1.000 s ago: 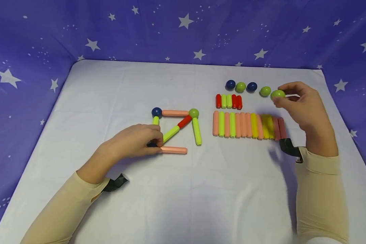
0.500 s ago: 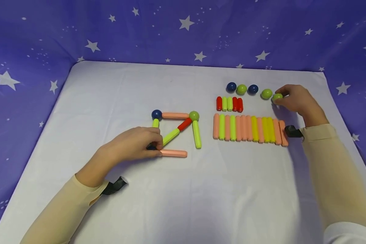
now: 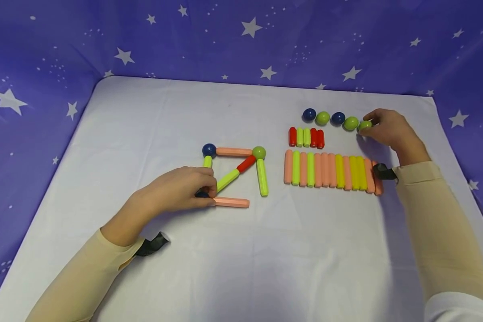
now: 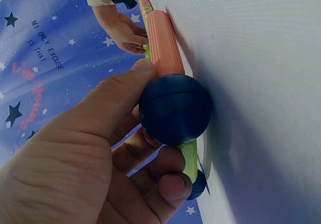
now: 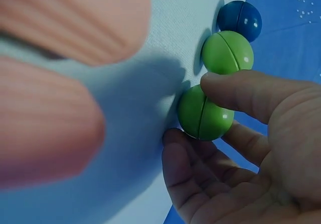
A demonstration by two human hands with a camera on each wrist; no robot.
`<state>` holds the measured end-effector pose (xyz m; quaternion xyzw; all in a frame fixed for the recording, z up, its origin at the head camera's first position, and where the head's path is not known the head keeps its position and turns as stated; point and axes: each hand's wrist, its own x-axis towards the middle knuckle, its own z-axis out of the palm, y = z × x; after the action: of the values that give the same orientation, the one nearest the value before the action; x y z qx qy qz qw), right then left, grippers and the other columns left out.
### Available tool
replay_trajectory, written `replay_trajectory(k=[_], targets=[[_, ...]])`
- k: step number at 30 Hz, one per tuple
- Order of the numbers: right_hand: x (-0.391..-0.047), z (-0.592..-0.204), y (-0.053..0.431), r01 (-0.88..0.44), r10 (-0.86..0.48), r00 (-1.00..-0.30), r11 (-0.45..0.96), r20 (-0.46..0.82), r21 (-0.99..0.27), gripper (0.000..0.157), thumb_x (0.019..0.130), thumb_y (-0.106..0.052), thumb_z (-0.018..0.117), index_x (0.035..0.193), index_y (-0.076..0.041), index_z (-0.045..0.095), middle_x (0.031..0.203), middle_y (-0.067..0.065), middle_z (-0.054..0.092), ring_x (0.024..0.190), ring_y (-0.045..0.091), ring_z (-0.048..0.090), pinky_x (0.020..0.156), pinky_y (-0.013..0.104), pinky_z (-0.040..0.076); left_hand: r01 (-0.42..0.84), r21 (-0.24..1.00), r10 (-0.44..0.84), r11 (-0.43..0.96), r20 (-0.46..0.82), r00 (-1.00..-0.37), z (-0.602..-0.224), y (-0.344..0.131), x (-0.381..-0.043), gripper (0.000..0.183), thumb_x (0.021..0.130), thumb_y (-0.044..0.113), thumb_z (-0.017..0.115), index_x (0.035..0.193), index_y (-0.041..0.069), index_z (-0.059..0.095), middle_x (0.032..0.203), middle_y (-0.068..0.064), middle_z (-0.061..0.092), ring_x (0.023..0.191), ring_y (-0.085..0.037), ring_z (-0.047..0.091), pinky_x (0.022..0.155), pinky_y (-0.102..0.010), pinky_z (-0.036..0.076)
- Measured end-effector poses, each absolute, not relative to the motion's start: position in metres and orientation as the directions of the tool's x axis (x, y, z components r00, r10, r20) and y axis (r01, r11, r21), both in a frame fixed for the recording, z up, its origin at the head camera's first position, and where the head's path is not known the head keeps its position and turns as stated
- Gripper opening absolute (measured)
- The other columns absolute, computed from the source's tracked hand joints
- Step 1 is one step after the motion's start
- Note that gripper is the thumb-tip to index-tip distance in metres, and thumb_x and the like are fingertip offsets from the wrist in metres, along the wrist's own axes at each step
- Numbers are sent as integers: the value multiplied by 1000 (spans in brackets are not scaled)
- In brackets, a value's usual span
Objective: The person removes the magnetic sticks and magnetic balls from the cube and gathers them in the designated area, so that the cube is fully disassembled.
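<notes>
My left hand [image 3: 181, 188] grips a dark blue ball [image 4: 175, 108] at the near left corner of a figure of rods and balls. A pink rod [image 3: 231, 202] and a lime rod [image 4: 190, 161] join at that ball. The figure's far corners are another blue ball [image 3: 209, 150] and a green ball [image 3: 259, 152], with a pink rod [image 3: 234, 152] between them. A red rod [image 3: 247, 163] and a lime rod [image 3: 228, 180] form its diagonal. At the right, my right hand [image 3: 392, 129] pinches a green ball [image 5: 200, 116] between thumb and fingers, ending a row of balls.
Beside that ball stand another green ball [image 3: 351, 123] and a blue ball [image 3: 338, 118]. Short red and lime rods [image 3: 307, 137] lie nearer, then a row of long pink, lime and yellow rods [image 3: 332, 171]. A starred purple cloth [image 3: 209, 40] backs the white table [image 3: 241, 268].
My right hand has lowered its green ball to the row's right end. The last two green balls have shifted left, closing the gap to the blue ball. My left hand keeps its place.
</notes>
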<state>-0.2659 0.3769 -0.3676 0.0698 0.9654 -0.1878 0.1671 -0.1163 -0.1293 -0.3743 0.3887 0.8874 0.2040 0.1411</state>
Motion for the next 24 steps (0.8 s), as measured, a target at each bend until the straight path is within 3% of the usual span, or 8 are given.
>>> replay_trajectory(k=[10,17,21,24], targets=[[-254,-358,382,172,62,-942,933,-330,-316,71,93,-40,60,144,4,36,133,33,42,112,49,44,89,64,41,633,469,746,616,-88,-660,-374,-130,-116,19,85,25,76,78,27,59,79,9,51,68,-6,45,63,-27,41],[-212,-348,342,55,19,-992,951,-121,-304,59,93,-28,58,139,6,43,122,33,48,106,48,45,86,62,41,636,460,752,620,-115,-649,-373,-129,-115,18,82,28,78,80,26,60,81,9,51,69,-7,46,64,-27,42],[-174,-342,277,-155,-168,-986,922,-7,-354,42,91,-18,60,126,3,55,110,23,55,95,38,50,78,53,46,627,457,751,630,-155,-642,-370,-130,-115,18,78,26,81,85,24,64,85,11,51,72,-8,48,66,-27,43],[-146,-343,221,-432,-460,-888,812,25,-393,24,89,-13,63,111,-3,65,99,10,61,85,26,55,73,40,50,622,462,751,633,-168,-639,-368,-131,-114,18,78,21,79,88,22,65,88,11,52,75,-9,49,68,-27,43]])
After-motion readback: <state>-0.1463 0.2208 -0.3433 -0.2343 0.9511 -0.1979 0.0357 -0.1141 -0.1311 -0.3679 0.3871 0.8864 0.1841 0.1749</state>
